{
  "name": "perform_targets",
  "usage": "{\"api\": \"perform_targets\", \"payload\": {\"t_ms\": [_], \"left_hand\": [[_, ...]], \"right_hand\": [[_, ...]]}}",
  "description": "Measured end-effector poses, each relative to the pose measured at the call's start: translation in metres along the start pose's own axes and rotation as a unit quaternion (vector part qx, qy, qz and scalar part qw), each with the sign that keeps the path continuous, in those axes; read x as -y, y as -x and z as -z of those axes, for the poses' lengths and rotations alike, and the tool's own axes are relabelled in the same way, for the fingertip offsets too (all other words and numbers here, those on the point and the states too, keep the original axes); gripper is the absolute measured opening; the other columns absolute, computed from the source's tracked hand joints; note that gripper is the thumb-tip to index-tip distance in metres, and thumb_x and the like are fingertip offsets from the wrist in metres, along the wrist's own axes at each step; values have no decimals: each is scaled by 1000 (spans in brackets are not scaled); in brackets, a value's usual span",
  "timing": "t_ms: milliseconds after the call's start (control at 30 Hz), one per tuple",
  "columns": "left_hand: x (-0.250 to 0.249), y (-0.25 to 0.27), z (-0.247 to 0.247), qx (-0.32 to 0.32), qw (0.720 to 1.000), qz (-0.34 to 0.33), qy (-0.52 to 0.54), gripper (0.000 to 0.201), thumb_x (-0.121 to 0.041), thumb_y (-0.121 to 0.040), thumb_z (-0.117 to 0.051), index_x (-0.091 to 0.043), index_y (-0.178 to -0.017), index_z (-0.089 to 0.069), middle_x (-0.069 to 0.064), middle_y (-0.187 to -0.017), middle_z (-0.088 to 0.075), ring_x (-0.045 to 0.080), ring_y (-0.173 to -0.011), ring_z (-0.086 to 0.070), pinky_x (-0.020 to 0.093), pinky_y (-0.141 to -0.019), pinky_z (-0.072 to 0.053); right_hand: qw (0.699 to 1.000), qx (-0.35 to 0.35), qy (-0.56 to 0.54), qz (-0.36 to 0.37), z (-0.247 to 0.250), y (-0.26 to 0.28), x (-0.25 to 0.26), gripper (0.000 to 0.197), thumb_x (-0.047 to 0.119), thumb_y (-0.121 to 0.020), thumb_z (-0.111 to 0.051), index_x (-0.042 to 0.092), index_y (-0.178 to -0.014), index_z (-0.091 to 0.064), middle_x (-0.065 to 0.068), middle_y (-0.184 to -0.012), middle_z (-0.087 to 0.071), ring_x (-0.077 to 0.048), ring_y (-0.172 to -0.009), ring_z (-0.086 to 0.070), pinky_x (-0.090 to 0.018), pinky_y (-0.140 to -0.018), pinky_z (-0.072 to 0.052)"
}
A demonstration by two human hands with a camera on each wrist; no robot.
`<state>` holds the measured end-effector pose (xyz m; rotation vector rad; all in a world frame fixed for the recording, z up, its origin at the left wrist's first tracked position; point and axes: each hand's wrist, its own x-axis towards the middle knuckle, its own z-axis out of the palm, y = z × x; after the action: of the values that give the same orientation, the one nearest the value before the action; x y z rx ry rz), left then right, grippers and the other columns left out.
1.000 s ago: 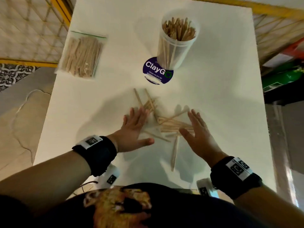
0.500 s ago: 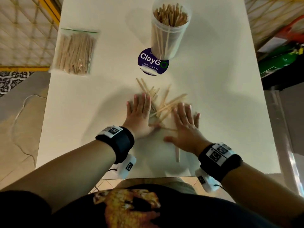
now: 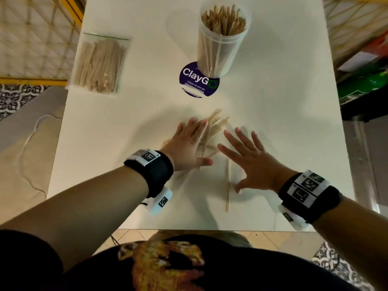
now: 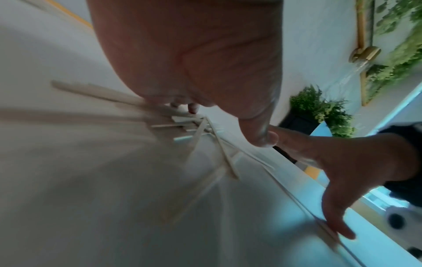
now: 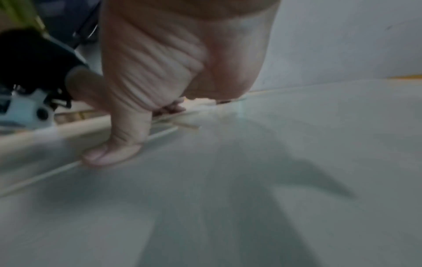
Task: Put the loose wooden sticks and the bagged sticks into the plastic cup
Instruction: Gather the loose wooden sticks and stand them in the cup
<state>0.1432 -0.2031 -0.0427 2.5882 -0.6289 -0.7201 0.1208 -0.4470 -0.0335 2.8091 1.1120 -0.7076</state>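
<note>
Both hands are lying flat with fingers spread: the left hand [image 3: 190, 147] is pressing on the sticks [image 3: 214, 128] on the counter [image 3: 283, 114], the right hand [image 3: 249, 160] beside them. Sweeping inward should bunch them before lifting to the cup [image 3: 222, 40]; the bag [image 3: 98, 61] is lying far left.

Loose sticks [image 3: 212, 131] heaped mid-table; bagged sticks [image 3: 98, 64] far-left; cup [image 3: 222, 38] upright.

Bench [image 3: 273, 122]: smooth, matt white surface | loose sticks [image 3: 216, 127]: pale bare wood, centre frame | plastic cup [image 3: 222, 38]: clear, faintly frosted plastic, upper centre | bag [image 3: 98, 61]: thin glossy clear plastic, upper left | sticker [image 3: 195, 80]: glossy purple print | wrist straps [image 3: 157, 171]: black cloth, matt
</note>
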Motion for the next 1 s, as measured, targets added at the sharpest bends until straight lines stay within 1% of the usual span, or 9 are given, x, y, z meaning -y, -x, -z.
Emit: {"api": "perform_targets", "payload": {"t_ms": [100,200,333,433,533,600,767,900,1000], "left_hand": [[-7,12,-11,12,999,-11,28,122,-80,-68,-46,-11,-148,16,3,-158,11,18,-144,17,41,-118,8],[-3,24,-24,-63,998,16,20,124,-83,-59,-38,-10,-150,3,12,-159,-9,27,-147,-1,40,-118,0],[3,30,-29,-167,983,73,-36,108,-72,-53,-60,-10,-140,-39,13,-128,-54,37,-114,-52,45,-93,-41],[4,18,-21,-203,970,105,-80,69,-60,-61,-55,-12,-111,-61,10,-98,-61,35,-84,-59,39,-69,-47],[2,8,-9,-171,972,135,-86,43,-43,-76,-54,-11,-104,-61,10,-101,-58,37,-93,-55,40,-72,-42],[1,6,-3,-135,977,132,-101,45,-43,-81,-57,-10,-112,-56,11,-111,-53,35,-104,-49,42,-80,-41],[2,-2,8,-101,982,104,-118,36,-33,-91,-46,-6,-115,-50,16,-112,-54,36,-103,-51,42,-82,-40],[0,-5,5,-78,986,38,-142,31,-23,-85,-44,1,-96,-59,20,-87,-61,39,-76,-59,38,-61,-43],[2,-6,4,-75,984,27,-158,29,-23,-82,-42,0,-86,-59,18,-80,-60,38,-66,-58,34,-51,-38]], "right_hand": [[999,-38,-22,9,-8,-18,6,118,88,-62,-45,26,-151,3,-8,-162,4,-35,-147,10,-62,-115,5],[995,-78,-62,-8,6,-55,6,106,85,-69,-34,19,-150,-20,-10,-159,-22,-39,-146,-15,-64,-115,-10],[988,-141,-62,2,19,-86,6,68,57,-68,-68,14,-119,-60,-13,-115,-60,-40,-105,-54,-54,-97,-41],[985,-168,-35,-11,18,-91,14,36,28,-69,-77,9,-96,-64,-13,-93,-60,-37,-84,-57,-46,-76,-48],[984,-169,-41,-34,18,-85,24,27,24,-82,-41,4,-89,-57,-17,-86,-58,-37,-72,-57,-46,-67,-47],[987,-153,-8,-36,17,-82,28,26,22,-80,-33,3,-88,-49,-18,-82,-57,-35,-65,-56,-43,-61,-46],[993,-105,42,-19,19,-84,27,19,21,-76,-54,5,-85,-51,-15,-80,-58,-32,-62,-55,-37,-54,-43],[996,-87,23,-17,25,-85,24,23,20,-74,-69,5,-84,-54,-16,-81,-59,-34,-61,-58,-39,-51,-45],[998,-65,18,-7,33,-86,29,15,13,-73,-48,3,-81,-56,-17,-79,-58,-34,-60,-57,-39,-52,-45]]}}
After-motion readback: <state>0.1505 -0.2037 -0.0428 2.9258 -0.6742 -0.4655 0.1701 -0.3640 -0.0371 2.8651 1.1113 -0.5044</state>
